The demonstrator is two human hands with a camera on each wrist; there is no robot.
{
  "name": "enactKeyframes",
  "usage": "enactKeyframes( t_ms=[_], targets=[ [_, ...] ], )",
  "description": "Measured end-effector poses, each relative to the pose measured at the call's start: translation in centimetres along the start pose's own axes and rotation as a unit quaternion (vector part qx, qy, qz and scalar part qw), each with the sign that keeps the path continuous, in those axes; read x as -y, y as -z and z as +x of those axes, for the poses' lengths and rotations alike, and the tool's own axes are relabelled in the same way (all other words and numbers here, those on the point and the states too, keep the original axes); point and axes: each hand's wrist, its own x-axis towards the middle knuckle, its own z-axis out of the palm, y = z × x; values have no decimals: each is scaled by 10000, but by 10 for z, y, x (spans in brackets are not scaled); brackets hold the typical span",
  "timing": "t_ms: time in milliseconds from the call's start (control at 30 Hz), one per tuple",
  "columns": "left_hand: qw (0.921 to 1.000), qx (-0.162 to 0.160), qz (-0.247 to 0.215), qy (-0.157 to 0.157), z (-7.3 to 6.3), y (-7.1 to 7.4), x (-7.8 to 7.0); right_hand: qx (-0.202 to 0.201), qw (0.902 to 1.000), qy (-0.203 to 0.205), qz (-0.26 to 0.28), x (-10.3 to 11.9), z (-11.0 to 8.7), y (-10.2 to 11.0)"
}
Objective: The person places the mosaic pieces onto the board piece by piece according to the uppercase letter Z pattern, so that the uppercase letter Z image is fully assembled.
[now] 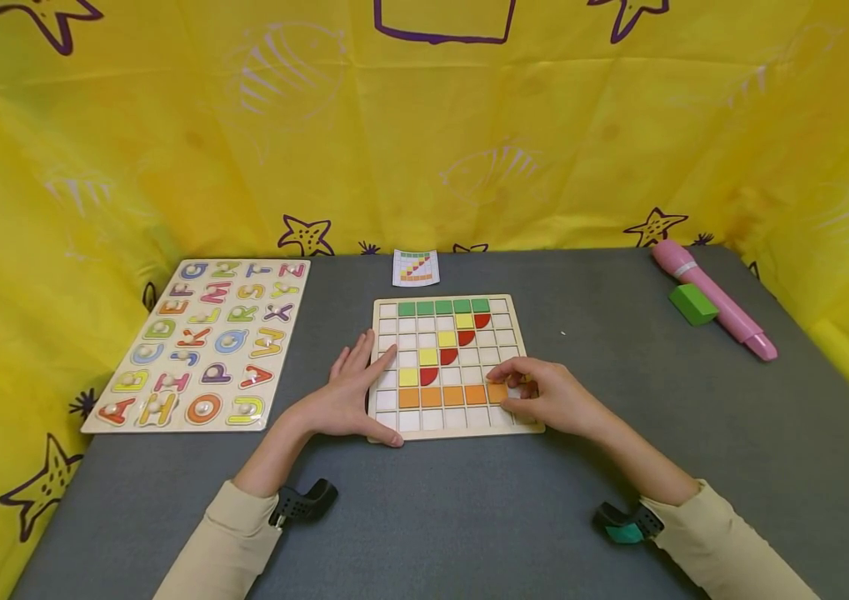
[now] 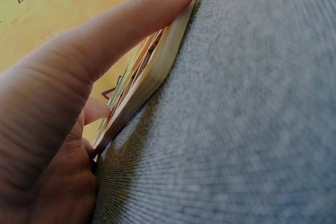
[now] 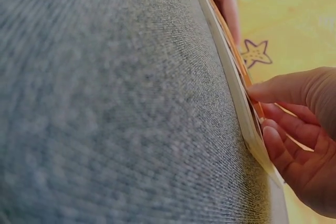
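Observation:
A wooden grid board (image 1: 469, 418) lies on the table, holding green, yellow, red quarter-round and orange tiles. My left hand (image 1: 345, 396) rests at its left side with fingers spread, thumb on the lower left edge, as the left wrist view shows too. At the right end of the orange row, my right hand (image 1: 544, 396) pinches an orange tile (image 1: 496, 392) between thumb and fingers. In the right wrist view, these fingertips (image 3: 258, 92) touch the orange tile at the board's surface. A small pattern card (image 1: 416, 268) lies behind the board.
To the left lies an alphabet peg puzzle board (image 1: 202, 350). At the far right are a pink pen-like stick (image 1: 724, 308) and a green block (image 1: 693, 304). A yellow patterned cloth (image 1: 424, 125) borders the grey tabletop (image 1: 454, 517) behind and at both sides.

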Motion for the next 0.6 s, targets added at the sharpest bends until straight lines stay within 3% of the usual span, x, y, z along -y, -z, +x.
enactKeyframes(
  t_ms=[600],
  targets=[
    [10000, 0, -12, -14, 0, -1, -1, -253, 9995, -79, 185, -5, -4, 2]
  ],
)
